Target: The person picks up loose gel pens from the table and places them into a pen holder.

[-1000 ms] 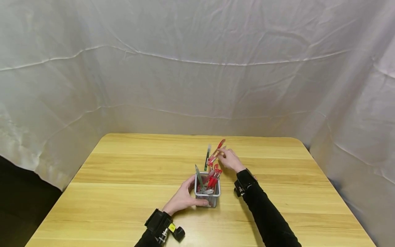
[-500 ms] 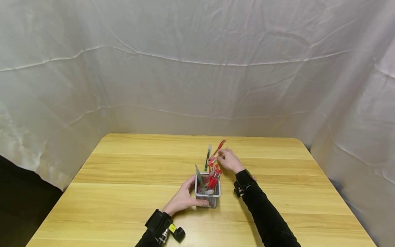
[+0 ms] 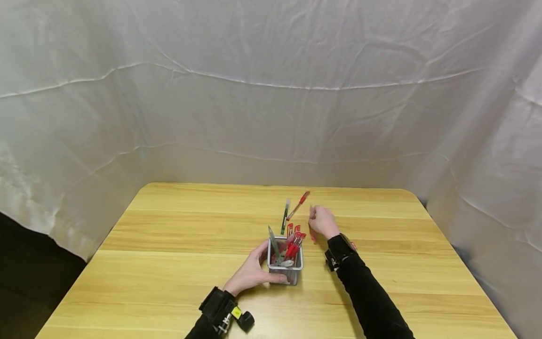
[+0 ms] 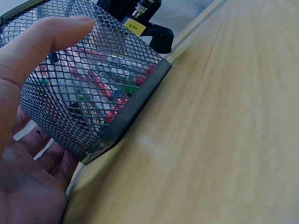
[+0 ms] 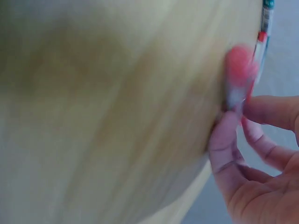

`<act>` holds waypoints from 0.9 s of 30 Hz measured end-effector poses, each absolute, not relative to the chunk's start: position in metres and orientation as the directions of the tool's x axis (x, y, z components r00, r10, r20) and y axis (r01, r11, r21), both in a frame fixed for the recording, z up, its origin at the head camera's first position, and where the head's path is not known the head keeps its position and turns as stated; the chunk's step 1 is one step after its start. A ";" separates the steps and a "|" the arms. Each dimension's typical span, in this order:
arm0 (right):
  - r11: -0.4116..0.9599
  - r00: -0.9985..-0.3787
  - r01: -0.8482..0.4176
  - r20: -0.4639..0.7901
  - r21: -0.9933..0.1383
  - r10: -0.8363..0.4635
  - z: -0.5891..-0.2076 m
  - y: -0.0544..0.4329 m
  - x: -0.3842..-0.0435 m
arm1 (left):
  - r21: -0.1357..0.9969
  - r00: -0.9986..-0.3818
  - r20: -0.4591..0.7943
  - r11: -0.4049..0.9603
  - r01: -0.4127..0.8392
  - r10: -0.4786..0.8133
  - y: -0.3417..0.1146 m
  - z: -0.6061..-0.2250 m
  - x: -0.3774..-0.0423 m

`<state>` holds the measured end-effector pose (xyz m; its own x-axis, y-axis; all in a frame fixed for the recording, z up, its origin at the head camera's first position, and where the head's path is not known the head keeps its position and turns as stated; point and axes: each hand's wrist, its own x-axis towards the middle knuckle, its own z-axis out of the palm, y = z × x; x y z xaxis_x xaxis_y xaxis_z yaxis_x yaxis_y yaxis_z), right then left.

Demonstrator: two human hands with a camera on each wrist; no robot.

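Note:
My left hand [image 3: 249, 274] grips a square wire-mesh pen holder [image 3: 291, 277], thumb across the near side and fingers round the left. Through the mesh in the left wrist view, several pens with red and green parts show inside the holder [image 4: 93, 88]. Red-capped pens [image 3: 293, 247] and a greenish pen [image 3: 274, 242] stick up over its rim. Beyond and right of the holder, my right hand [image 3: 325, 222] pinches a red pen [image 5: 239, 70] between thumb and fingers, blurred in the right wrist view. The hand covers part of this pen.
Behind the holder lie a red-capped pen [image 3: 298, 205] and a dark green pen [image 3: 285, 217], both on the wooden table [image 3: 169, 235]. Pale cloth [image 3: 254, 117] hangs beyond the table's back edge and along its sides.
My right hand has moved slightly right with a red pen, away from the other red pen, and the held pen has turned to point toward me. My left hand and the holder stay put.

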<state>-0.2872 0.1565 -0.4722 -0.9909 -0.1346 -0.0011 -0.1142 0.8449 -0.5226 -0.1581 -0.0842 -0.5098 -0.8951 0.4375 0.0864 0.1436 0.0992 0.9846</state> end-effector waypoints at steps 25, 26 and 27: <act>0.537 -0.955 0.152 -0.263 -0.830 -0.135 -0.473 0.200 -0.255 | 0.984 -0.892 0.099 0.088 0.153 0.442 -0.086 -0.510 -0.158; 0.513 -0.954 0.167 -0.269 -0.842 -0.132 -0.474 0.201 -0.253 | 0.984 -0.890 0.105 0.084 0.158 0.444 -0.086 -0.511 -0.158; 0.495 -0.953 0.174 -0.272 -0.851 -0.132 -0.475 0.202 -0.251 | 0.983 -0.889 0.108 0.084 0.161 0.445 -0.086 -0.511 -0.158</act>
